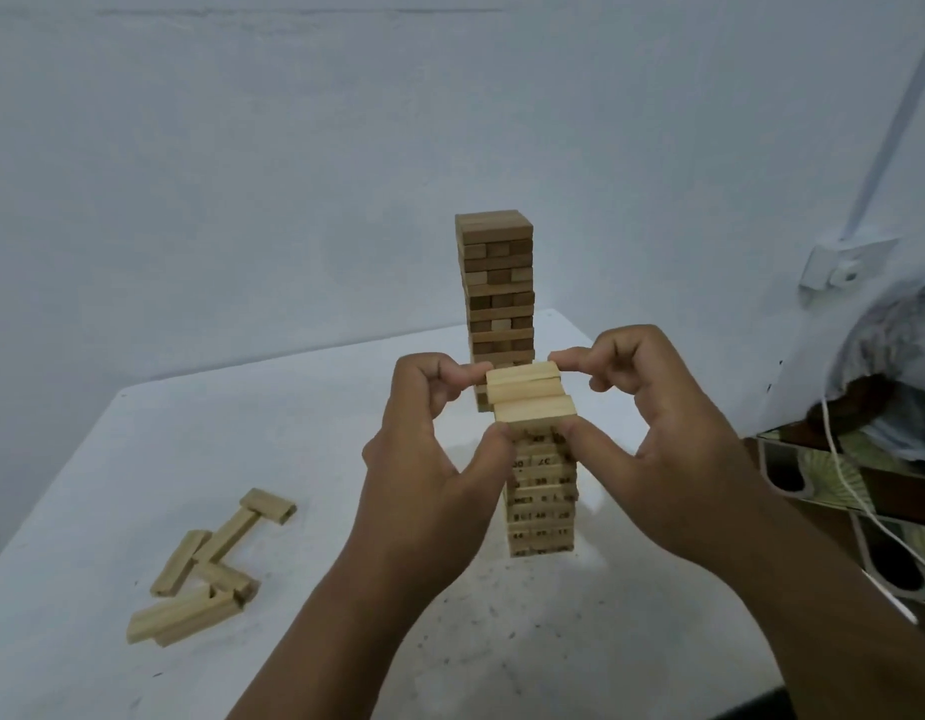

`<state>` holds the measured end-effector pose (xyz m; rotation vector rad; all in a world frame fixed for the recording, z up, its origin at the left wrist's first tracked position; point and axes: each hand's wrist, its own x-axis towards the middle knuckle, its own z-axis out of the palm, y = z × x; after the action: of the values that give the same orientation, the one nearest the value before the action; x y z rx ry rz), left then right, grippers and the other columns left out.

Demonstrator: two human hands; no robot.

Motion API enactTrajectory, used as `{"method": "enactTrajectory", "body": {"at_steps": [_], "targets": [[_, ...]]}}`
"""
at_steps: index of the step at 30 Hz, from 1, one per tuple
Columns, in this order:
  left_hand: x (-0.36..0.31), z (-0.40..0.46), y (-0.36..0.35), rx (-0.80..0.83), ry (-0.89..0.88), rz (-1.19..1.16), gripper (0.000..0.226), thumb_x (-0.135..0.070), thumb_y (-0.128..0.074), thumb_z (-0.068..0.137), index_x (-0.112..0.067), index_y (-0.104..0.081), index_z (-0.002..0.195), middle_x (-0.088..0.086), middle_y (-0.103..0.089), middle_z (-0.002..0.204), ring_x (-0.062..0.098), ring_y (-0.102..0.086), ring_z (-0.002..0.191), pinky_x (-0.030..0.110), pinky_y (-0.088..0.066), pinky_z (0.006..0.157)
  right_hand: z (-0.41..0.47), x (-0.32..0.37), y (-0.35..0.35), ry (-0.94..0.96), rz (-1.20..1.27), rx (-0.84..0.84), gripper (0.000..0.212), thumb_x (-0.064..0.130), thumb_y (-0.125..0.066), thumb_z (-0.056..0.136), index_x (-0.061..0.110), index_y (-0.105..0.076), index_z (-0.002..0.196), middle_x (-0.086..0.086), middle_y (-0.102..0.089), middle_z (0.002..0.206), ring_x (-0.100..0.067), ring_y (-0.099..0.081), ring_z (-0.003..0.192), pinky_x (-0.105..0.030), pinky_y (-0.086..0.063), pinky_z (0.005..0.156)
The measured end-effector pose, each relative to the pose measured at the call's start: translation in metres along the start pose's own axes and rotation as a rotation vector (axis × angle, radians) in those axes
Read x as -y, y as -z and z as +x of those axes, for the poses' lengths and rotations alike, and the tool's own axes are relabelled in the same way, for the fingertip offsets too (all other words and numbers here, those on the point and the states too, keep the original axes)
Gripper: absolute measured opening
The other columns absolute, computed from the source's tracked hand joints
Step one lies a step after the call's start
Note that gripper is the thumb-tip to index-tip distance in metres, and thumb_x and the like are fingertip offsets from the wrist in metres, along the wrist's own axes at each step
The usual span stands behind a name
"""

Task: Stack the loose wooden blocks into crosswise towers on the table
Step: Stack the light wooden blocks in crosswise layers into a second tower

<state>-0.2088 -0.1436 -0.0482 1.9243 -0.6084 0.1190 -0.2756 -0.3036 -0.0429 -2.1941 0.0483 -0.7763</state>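
Squaring the top layer
My left hand and right hand pinched the top blocks; an uneven squeeze could topple the near tower.

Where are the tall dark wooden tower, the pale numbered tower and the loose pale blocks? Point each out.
tall dark wooden tower (pixel 496 283): head view, middle of its front face.
pale numbered tower (pixel 541 504): head view, numbered side below the hands.
loose pale blocks (pixel 211 566): head view, a block in the pile's middle.
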Motion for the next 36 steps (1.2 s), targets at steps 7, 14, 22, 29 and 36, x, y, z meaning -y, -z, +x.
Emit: {"method": "enactTrajectory", "body": {"at_steps": [7, 14, 22, 29, 36], "targets": [[0.009, 0.005, -0.013, 0.031, 0.061, -0.018, 0.037, -0.029, -0.065, 0.092, -0.047, -0.034, 0.104, -0.040, -0.052, 0.106, -0.025, -0.042, 0.100, 0.002, -0.025, 0.069, 0.001, -0.011, 0.002, -0.061, 0.003, 0.051, 0.044, 0.027, -0.073, 0.081, 0.046, -0.039, 0.103, 0.023, -0.059, 0.119, 0.000, -0.050, 0.116, -0.021, -0.041, 0.090], [0.012, 0.005, -0.015, 0.046, 0.057, -0.045, 0.041, -0.036, -0.066, 0.090, -0.052, -0.035, 0.111, -0.038, -0.048, 0.117, -0.015, -0.041, 0.116, 0.010, -0.027, 0.082, 0.000, -0.014, 0.004, -0.111, -0.029, 0.100, 0.041, 0.033, -0.070, 0.082, 0.046, -0.041, 0.109, 0.026, -0.055, 0.120, -0.003, -0.047, 0.118, -0.030, -0.041, 0.093], [0.004, -0.009, -0.033, 0.062, 0.263, -0.139, 0.076, -0.091, 0.003, 0.065, -0.071, -0.019, 0.135, -0.024, -0.015, 0.157, 0.018, -0.013, 0.149, 0.058, -0.010, 0.120, -0.010, -0.009, -0.020, -0.332, 0.189, 0.012, 0.053, 0.084, -0.008, 0.077, 0.071, -0.028, 0.124, 0.028, -0.033, 0.132, 0.018, -0.033, 0.110, -0.026, -0.024, 0.098], [0.006, -0.009, -0.051, 0.068, 0.315, -0.161, 0.082, -0.100, 0.014, 0.050, -0.080, -0.028, 0.118, -0.015, -0.034, 0.148, 0.027, -0.023, 0.145, 0.060, -0.015, 0.117, -0.016, -0.006, -0.047, -0.387, 0.231, 0.046, 0.077, 0.101, 0.006, 0.053, 0.075, -0.031, 0.114, 0.020, -0.041, 0.138, -0.012, -0.038, 0.132, -0.052, -0.030, 0.115], [0.011, -0.006, -0.055, 0.083, 0.329, -0.142, 0.092, -0.096, 0.012, 0.056, -0.067, -0.022, 0.136, -0.015, -0.035, 0.150, 0.027, -0.028, 0.143, 0.056, -0.019, 0.114, -0.016, -0.006, -0.049, -0.405, 0.183, 0.033, 0.084, 0.102, 0.009, 0.049, 0.077, -0.024, 0.122, 0.021, -0.036, 0.139, -0.014, -0.035, 0.135, -0.053, -0.028, 0.116]]}}
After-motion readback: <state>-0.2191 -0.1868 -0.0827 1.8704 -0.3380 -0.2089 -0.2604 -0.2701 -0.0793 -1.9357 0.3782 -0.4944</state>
